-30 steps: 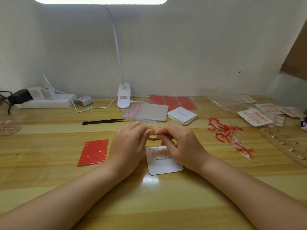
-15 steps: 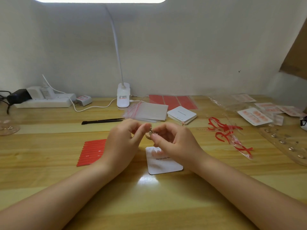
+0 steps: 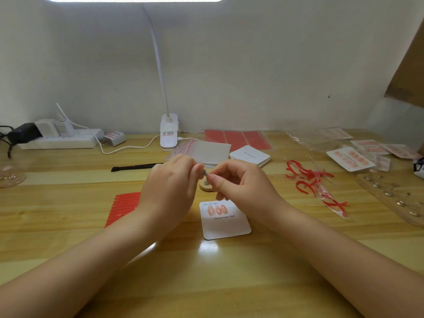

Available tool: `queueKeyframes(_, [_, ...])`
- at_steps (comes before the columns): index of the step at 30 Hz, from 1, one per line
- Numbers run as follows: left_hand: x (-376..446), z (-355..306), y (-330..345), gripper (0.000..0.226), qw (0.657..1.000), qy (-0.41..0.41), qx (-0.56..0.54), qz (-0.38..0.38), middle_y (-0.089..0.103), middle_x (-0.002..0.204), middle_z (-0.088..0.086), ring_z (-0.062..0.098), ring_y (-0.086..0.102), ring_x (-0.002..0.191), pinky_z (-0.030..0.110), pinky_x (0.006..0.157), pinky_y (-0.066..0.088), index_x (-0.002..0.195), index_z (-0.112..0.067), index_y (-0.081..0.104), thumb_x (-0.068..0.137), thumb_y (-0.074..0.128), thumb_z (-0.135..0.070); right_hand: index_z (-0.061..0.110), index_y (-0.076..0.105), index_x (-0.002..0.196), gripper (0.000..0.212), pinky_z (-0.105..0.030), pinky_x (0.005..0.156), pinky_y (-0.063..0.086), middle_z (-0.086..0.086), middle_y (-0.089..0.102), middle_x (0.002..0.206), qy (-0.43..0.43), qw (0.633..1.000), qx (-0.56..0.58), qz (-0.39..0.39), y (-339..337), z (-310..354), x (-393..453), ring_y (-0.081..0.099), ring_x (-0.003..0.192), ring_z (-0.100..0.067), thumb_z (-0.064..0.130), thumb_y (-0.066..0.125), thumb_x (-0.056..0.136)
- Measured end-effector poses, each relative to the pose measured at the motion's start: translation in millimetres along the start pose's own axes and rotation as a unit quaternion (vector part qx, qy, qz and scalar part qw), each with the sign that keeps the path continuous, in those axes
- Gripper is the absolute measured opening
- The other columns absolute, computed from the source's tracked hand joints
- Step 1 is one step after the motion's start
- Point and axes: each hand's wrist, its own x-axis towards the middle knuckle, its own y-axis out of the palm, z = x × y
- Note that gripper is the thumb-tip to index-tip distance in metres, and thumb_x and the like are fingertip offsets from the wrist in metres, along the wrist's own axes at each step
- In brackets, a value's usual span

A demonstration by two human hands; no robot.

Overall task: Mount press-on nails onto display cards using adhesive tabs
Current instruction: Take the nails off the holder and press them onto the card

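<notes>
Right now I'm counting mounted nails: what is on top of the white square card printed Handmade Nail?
Three pink press-on nails sit side by side near the top edge of the white square card. The right hand covers its upper right corner, so more there cannot be seen.

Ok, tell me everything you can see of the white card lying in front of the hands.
The card is a white square with rounded corners, paper or thin board by its look, lying flat on the wooden table, turned slightly. Near its top edge sit three pale pink nails in a row, with small print above them and "Handmade Nail" below. The lower part is blank. Neither hand clearly touches it, though the right hand covers its upper right corner.
</notes>
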Motion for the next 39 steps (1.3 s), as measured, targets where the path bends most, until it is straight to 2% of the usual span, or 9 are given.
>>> queueKeyframes(3, [0.3, -2.2, 0.5, 0.021, 0.999, -0.008, -0.021, -0.023, 0.05, 0.077, -0.007, 0.02, 0.051, 0.071, 0.036, 0.066, 0.038, 0.082, -0.01, 0.063, 0.099, 0.05, -0.014, 0.006, 0.068, 0.093, 0.009, -0.023, 0.065, 0.052, -0.009, 0.07, 0.079, 0.003, 1.0, 0.028, 0.002, -0.2, 1.5, -0.7, 0.066, 0.065, -0.01, 0.014, 0.066, 0.091])
queueKeyframes(8, [0.1, -3.1, -0.3, 0.023, 0.997, -0.032, -0.057, -0.043, 0.055, 0.076, -0.003, 0.019, 0.053, 0.072, 0.035, 0.064, 0.042, 0.084, -0.009, 0.065, 0.099, 0.05, -0.017, 0.006, 0.068, 0.094, 0.009, -0.022, 0.065, 0.052, -0.013, 0.07, 0.081, -0.012, 0.999, 0.029, -0.01, 0.7, 4.4, -1.5, 0.067, 0.066, -0.012, 0.015, 0.065, 0.092])
queueKeyframes(15, [1.0, -4.1, -1.0, 0.024, 0.991, -0.045, -0.108, -0.058, 0.062, 0.078, 0.005, 0.023, 0.058, 0.076, 0.047, 0.068, 0.048, 0.083, -0.009, 0.065, 0.099, 0.049, -0.017, 0.006, 0.068, 0.093, 0.008, -0.029, 0.067, 0.056, -0.013, 0.069, 0.08, -0.028, 0.999, 0.038, -0.022, 2.6, 6.7, -2.1, 0.067, 0.066, -0.012, 0.014, 0.064, 0.092])
queueKeyframes(21, [2.6, -4.5, -3.4, 0.023, 0.991, -0.043, -0.111, -0.067, 0.062, 0.077, 0.003, 0.021, 0.058, 0.075, 0.044, 0.068, 0.047, 0.082, -0.012, 0.065, 0.098, 0.05, -0.019, 0.007, 0.068, 0.093, 0.006, -0.024, 0.068, 0.054, -0.009, 0.068, 0.079, -0.034, 0.998, 0.046, -0.016, 1.2, 8.4, -0.7, 0.067, 0.067, -0.01, 0.011, 0.063, 0.093])
queueKeyframes(23, [2.6, -7.8, -3.5, 0.023, 0.985, -0.073, -0.143, -0.062, 0.063, 0.076, 0.0, 0.018, 0.06, 0.077, 0.04, 0.07, 0.049, 0.08, -0.018, 0.063, 0.098, 0.049, -0.021, 0.007, 0.067, 0.093, 0.005, -0.026, 0.071, 0.056, -0.006, 0.066, 0.078, -0.041, 0.997, 0.056, -0.019, 2.6, 8.2, -1.4, 0.067, 0.068, -0.011, 0.009, 0.063, 0.093])
queueKeyframes(26, [3.5, -11.0, -4.6, 0.025, 0.976, -0.112, -0.182, -0.049, 0.063, 0.075, -0.012, 0.002, 0.06, 0.075, 0.026, 0.069, 0.048, 0.076, -0.028, 0.06, 0.098, 0.048, -0.025, 0.007, 0.067, 0.093, 0.005, -0.028, 0.073, 0.058, -0.004, 0.066, 0.079, -0.051, 0.996, 0.064, -0.023, 3.6, 8.4, -1.9, 0.067, 0.072, -0.014, 0.008, 0.063, 0.092])
queueKeyframes(30, [4.2, -12.8, -5.4, 0.026, 0.965, -0.143, -0.213, -0.044, 0.064, 0.074, -0.012, -0.004, 0.06, 0.072, 0.016, 0.067, 0.047, 0.075, -0.03, 0.061, 0.098, 0.048, -0.026, 0.005, 0.067, 0.095, 0.006, -0.039, 0.077, 0.06, -0.004, 0.065, 0.079, -0.065, 0.996, 0.059, -0.031, 4.4, 8.9, -2.1, 0.067, 0.074, -0.019, 0.008, 0.063, 0.093])
queueKeyframes(36, [6.0, -16.6, -5.3, 0.03, 0.932, -0.224, -0.283, -0.046, 0.065, 0.064, -0.011, -0.008, 0.055, 0.058, 0.005, 0.056, 0.04, 0.073, -0.023, 0.064, 0.099, 0.049, -0.026, 0.0, 0.067, 0.092, 0.005, -0.028, 0.066, 0.055, -0.01, 0.065, 0.079, -0.176, 0.98, -0.058, -0.077, 5.5, 9.6, -3.0, 0.063, 0.068, -0.015, 0.003, 0.063, 0.091])
queueKeyframes(39, [6.6, -17.7, -5.0, 0.032, 0.895, -0.281, -0.344, -0.037, 0.066, 0.06, -0.016, -0.006, 0.052, 0.05, 0.013, 0.059, 0.045, 0.072, -0.022, 0.066, 0.099, 0.05, -0.028, -0.003, 0.069, 0.089, 0.004, -0.028, 0.065, 0.05, -0.008, 0.065, 0.077, -0.271, 0.941, -0.169, -0.112, 4.2, 9.2, -1.8, 0.058, 0.07, -0.014, -0.002, 0.065, 0.088])
